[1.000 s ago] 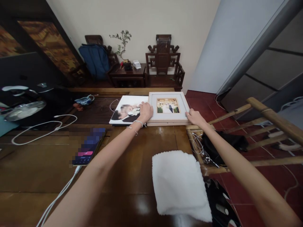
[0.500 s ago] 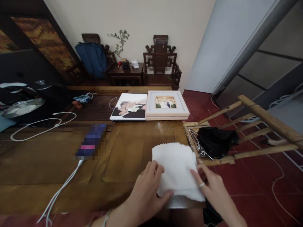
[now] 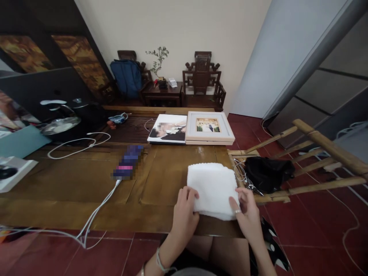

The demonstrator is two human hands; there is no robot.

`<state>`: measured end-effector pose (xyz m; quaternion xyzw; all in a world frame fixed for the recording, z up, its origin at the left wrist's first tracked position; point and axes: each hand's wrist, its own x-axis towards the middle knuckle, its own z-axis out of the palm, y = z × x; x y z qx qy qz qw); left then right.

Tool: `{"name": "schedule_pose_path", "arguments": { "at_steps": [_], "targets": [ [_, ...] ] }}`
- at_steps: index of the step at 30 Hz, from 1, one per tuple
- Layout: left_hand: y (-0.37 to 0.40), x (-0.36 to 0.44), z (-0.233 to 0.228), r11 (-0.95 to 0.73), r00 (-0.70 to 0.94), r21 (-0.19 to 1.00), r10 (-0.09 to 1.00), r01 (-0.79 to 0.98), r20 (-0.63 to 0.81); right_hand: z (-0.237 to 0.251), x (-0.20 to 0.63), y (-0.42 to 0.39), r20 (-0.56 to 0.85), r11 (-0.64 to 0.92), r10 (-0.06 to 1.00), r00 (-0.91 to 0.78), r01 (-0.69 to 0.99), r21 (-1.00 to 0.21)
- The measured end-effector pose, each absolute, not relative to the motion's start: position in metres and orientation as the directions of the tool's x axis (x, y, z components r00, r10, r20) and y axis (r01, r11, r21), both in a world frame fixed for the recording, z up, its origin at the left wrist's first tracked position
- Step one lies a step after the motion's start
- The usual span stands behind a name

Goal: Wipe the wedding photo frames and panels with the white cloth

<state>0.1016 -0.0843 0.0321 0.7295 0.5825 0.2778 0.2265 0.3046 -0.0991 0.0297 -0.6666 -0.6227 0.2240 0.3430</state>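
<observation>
The left hand (image 3: 185, 212) pinches the near left corner of a folded white towel (image 3: 212, 188); the right hand (image 3: 244, 209) grips its near right corner; the towel lies flat at the table's (image 3: 71, 191) near edge, its long axis running away from the person; beyond it a framed photo (image 3: 208, 127) lies beside an unframed print (image 3: 169, 129).

Ahead of your folded towel (image 3: 212, 188) the worktop (image 3: 172, 168) lies bare up to the two picture frames (image 3: 208, 128). On your left the phone (image 3: 128, 163) and its white cable (image 3: 94, 214) block passage; on your right, the bamboo chair (image 3: 287, 168) crowds the edge.
</observation>
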Motion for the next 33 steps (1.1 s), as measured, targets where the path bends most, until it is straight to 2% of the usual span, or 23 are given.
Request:
{"name": "schedule_pose_path", "arguments": {
  "at_steps": [3, 5, 6, 8, 10, 11, 13, 15, 18, 20, 22, 24, 27, 29, 31, 33],
  "targets": [
    [-0.087, 0.107, 0.029, -0.172, 0.097, 0.657, 0.984, 0.734, 0.149, 0.026, 0.306, -0.108, 0.189, -0.032, 0.936, 0.296, 0.607, -0.794],
    [-0.087, 0.108, 0.029, -0.111, 0.015, 0.686, 0.989, 0.719, 0.145, 0.029, 0.304, -0.111, 0.221, -0.040, 0.922, 0.317, 0.647, -0.761],
    [-0.087, 0.108, 0.030, -0.093, -0.002, 0.708, 0.991, 0.700, 0.132, 0.032, 0.301, -0.113, 0.277, -0.034, 0.899, 0.340, 0.685, -0.728],
    [-0.085, 0.106, 0.034, -0.080, 0.003, 0.758, 0.995, 0.647, 0.103, 0.039, 0.292, -0.117, 0.478, 0.054, 0.815, 0.327, 0.779, -0.625],
    [-0.084, 0.105, 0.043, -0.081, 0.006, 0.811, 0.996, 0.580, 0.094, 0.045, 0.278, -0.123, 0.649, 0.247, 0.747, 0.141, 0.848, -0.469],
    [-0.084, 0.106, 0.049, -0.090, 0.003, 0.831, 0.994, 0.549, 0.106, 0.047, 0.270, -0.126, 0.670, 0.350, 0.742, 0.003, 0.851, -0.391],
    [-0.086, 0.109, 0.064, -0.113, -0.005, 0.852, 0.991, 0.510, 0.135, 0.048, 0.256, -0.128, 0.603, 0.477, 0.767, -0.218, 0.823, -0.309],
    [-0.091, 0.114, 0.083, -0.119, 0.011, 0.856, 0.991, 0.502, 0.131, 0.045, 0.246, -0.125, 0.556, 0.487, 0.791, -0.257, 0.813, -0.318],
    [-0.097, 0.116, 0.114, -0.189, 0.131, 0.857, 0.981, 0.480, 0.143, 0.045, 0.244, -0.109, 0.649, 0.495, 0.747, -0.144, 0.772, -0.399],
    [-0.092, 0.109, 0.134, -0.299, 0.318, 0.887, 0.929, 0.351, 0.188, 0.057, 0.250, -0.096, 0.676, 0.501, 0.736, -0.046, 0.709, -0.497],
    [-0.074, 0.093, 0.145, -0.316, 0.412, 0.928, 0.886, 0.196, 0.215, 0.079, 0.260, -0.086, 0.615, 0.428, 0.784, 0.087, 0.642, -0.637],
    [-0.039, 0.068, 0.145, -0.269, 0.335, 0.947, 0.921, 0.173, 0.200, 0.105, 0.271, -0.079, 0.563, 0.345, 0.802, 0.198, 0.616, -0.708],
    [0.036, 0.024, 0.125, -0.222, 0.038, 0.898, 0.974, 0.380, 0.224, 0.134, 0.285, -0.074, 0.550, 0.343, 0.814, 0.185, 0.612, -0.713],
    [0.088, -0.005, 0.107, -0.102, -0.119, 0.824, 0.972, 0.558, 0.201, 0.144, 0.292, -0.071, 0.531, 0.372, 0.838, 0.126, 0.580, -0.725],
    [0.133, -0.028, 0.093, 0.064, -0.266, 0.699, 0.946, 0.713, 0.185, 0.147, 0.298, -0.068, 0.548, 0.425, 0.835, 0.049, 0.577, -0.698],
    [0.165, -0.045, 0.084, 0.216, -0.372, 0.600, 0.916, 0.770, 0.148, 0.147, 0.303, -0.066, 0.560, 0.461, 0.828, -0.017, 0.590, -0.663]
  ]
}}
